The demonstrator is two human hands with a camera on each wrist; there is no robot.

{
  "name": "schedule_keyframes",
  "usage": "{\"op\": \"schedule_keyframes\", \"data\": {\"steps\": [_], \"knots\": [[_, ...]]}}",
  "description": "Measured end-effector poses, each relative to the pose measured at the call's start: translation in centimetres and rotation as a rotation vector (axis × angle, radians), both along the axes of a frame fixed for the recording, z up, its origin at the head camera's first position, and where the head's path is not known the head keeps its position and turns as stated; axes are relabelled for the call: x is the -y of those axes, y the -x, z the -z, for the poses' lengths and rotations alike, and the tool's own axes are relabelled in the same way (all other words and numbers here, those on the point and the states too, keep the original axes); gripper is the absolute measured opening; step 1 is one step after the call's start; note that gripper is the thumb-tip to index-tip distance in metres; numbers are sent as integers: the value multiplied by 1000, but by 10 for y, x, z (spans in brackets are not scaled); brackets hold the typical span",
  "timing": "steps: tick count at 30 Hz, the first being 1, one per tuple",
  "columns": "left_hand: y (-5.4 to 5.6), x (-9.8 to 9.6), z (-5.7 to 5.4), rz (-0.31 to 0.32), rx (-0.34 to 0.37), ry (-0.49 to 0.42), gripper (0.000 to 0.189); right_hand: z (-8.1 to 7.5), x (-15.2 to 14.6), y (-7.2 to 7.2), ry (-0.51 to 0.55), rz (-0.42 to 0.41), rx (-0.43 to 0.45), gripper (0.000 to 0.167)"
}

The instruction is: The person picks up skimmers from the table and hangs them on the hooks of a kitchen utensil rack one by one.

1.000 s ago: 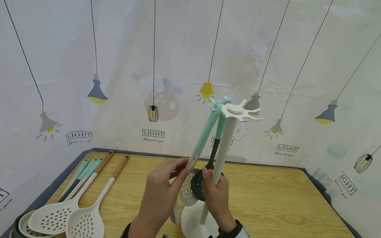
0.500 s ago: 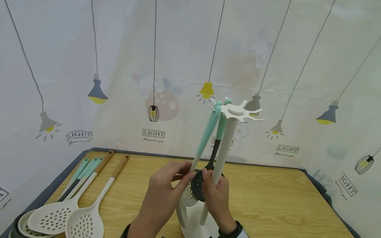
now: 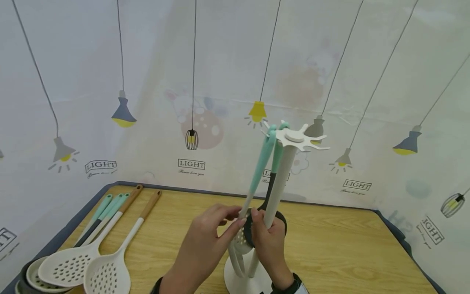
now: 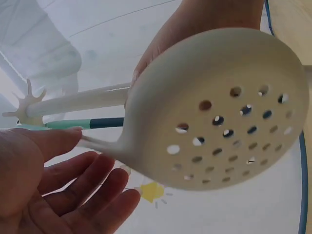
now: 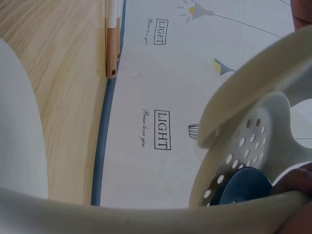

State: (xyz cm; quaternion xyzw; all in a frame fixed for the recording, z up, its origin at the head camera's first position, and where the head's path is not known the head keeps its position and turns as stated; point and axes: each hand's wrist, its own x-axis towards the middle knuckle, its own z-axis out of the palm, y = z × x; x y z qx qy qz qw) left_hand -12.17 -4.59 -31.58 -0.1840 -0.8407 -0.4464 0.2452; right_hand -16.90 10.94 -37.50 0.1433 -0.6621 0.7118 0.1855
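Note:
In the head view, a white utensil stand with a hooked top (image 3: 297,139) and a round base (image 3: 231,279) leans slightly. My right hand (image 3: 271,245) grips its pole (image 3: 280,183). Mint-handled utensils hang from the hooks. Thumb and finger of my left hand (image 3: 205,239) pinch the shaft of a white skimmer, whose perforated head (image 4: 229,117) fills much of the left wrist view. Behind it hang another white perforated head (image 5: 256,136) and a dark utensil head (image 5: 246,185). The dark one lies beside my right thumb, partly hidden; whether they touch I cannot tell.
At the table's left lie two wooden-handled white skimmers (image 3: 108,273) and several mint-handled utensils (image 3: 104,220). Nested bowl-like pieces (image 3: 27,281) sit at the near left corner, partly out of view. A printed lamp-pattern sheet (image 3: 227,81) rises behind the table (image 3: 349,249).
My left hand has shifted right and slightly down, bringing the skimmer's head closer to the pole. The dark head has swung right and now shows beyond the pole. My right hand keeps its grip.

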Motion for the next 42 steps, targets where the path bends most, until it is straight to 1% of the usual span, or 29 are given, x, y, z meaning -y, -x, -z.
{"op": "schedule_keyframes", "data": {"steps": [3,5,9,12,15,19,21,25,29,32,34,37,42], "knots": [[0,4,2,-15,29,21,21,0,-1,0,-24,11,4,43],[1,9,4,-31,34,36,20,-1,-1,0,-32,15,17,43],[3,18,10,-86,38,94,18,0,-1,0,-37,11,27,43],[4,27,13,-135,80,149,16,0,0,0,-39,6,23,43],[8,38,16,-184,136,201,17,0,0,0,-38,4,16,43],[17,59,21,-240,208,252,20,0,0,0,-21,-3,15,42],[22,72,22,-256,248,259,23,0,0,1,-6,-13,19,42],[33,103,26,-296,329,250,31,0,1,0,-3,-15,24,42],[40,133,33,-366,395,266,37,0,0,0,-18,-18,18,42],[44,149,39,-413,456,299,37,0,-1,0,-18,-25,19,42],[46,154,44,-434,491,326,36,0,-1,0,-20,-24,20,42],[49,158,53,-441,542,353,36,0,-1,0,-24,-20,20,42],[57,162,68,-414,616,361,42,-1,-1,0,-26,-29,2,43]]}}
